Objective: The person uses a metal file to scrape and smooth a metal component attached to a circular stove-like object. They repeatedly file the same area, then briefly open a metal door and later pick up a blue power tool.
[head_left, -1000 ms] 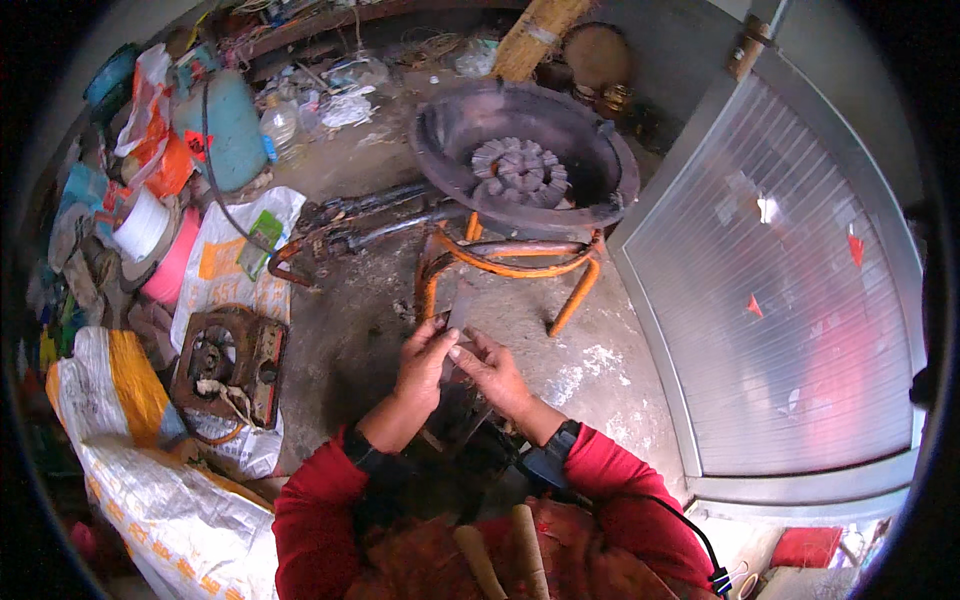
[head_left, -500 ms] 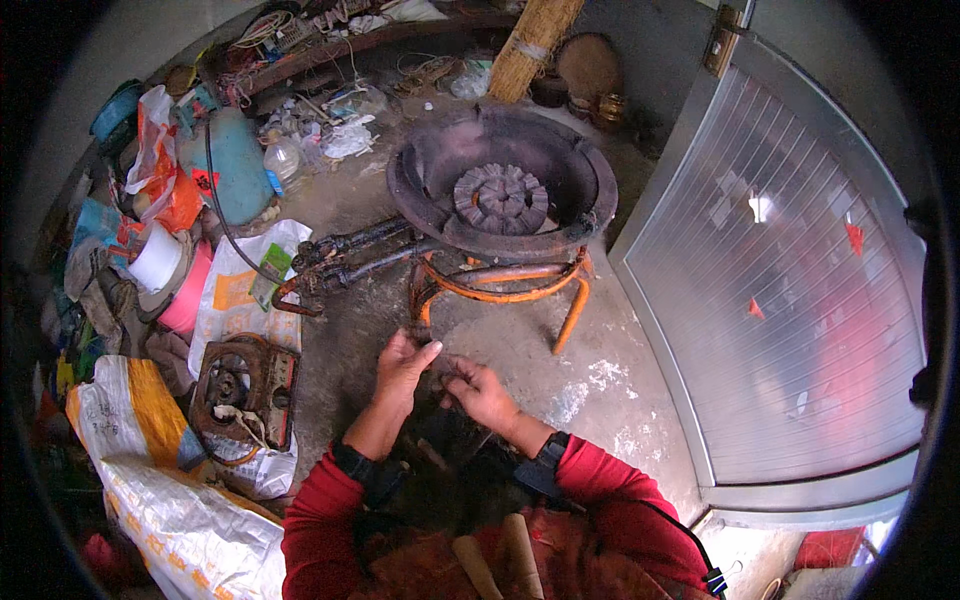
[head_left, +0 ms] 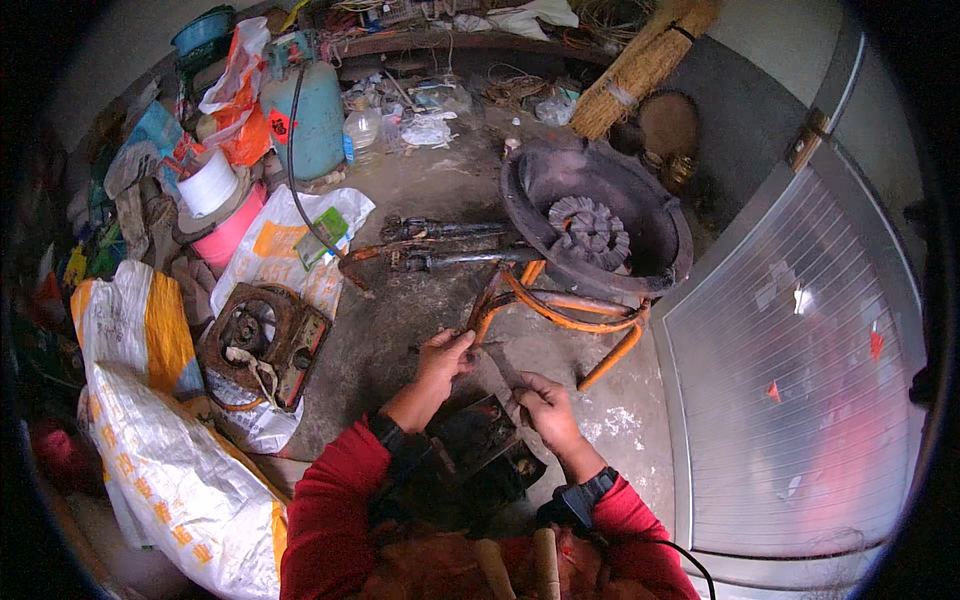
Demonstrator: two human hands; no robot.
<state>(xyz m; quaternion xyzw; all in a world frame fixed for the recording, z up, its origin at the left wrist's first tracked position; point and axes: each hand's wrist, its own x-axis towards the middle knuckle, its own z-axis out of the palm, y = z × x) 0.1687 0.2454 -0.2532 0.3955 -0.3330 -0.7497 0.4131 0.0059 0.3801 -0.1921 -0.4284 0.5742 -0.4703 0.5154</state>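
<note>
Both my hands are low in the middle of the view, with a thin grey-brown strip (head_left: 494,378) stretched between them; its material is unclear. My left hand (head_left: 436,372) is closed, thumb and fingers pinching near the strip's upper end. The other end is pinched by my right hand (head_left: 552,412), a little lower and to the right. Below them, close to my body, is a dark, box-like thing (head_left: 478,432), mostly in shadow. Beyond my hands a large black gas burner (head_left: 590,232) with a ring-shaped head stands in a bowl on an orange frame (head_left: 612,352).
A rusty small stove (head_left: 250,335) lies at left beside white-and-orange sacks (head_left: 150,420). A blue gas cylinder (head_left: 312,120) with a black hose (head_left: 292,170) stands behind. A ribbed, translucent door panel (head_left: 800,390) is at right. Clutter and a straw bundle (head_left: 640,75) line the back.
The view has turned left, so the surroundings sit further right. My hands have drawn apart, and the strip between them now shows plainly, along with the dark box-like thing below.
</note>
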